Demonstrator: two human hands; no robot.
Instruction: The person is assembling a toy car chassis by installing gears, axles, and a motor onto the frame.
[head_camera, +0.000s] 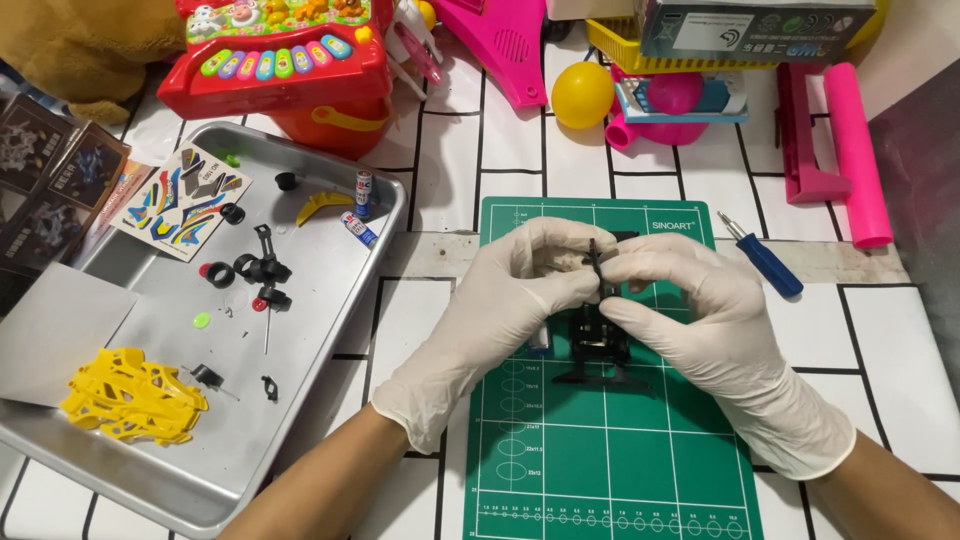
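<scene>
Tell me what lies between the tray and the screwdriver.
In the head view, the green mat lies between the tray and the screwdriver, with both gloved hands pinching a small black part over it.

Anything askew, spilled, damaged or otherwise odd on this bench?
Nothing looks damaged or spilled. Both gloved hands, left hand and right hand, pinch a small black plastic part over the green cutting mat. The loose small parts lie inside the metal tray. The blue screwdriver lies on the table beside the mat.

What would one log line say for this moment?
left hand: pinching black part | right hand: pinching same part | below: black chassis on green mat | tray: left
</scene>
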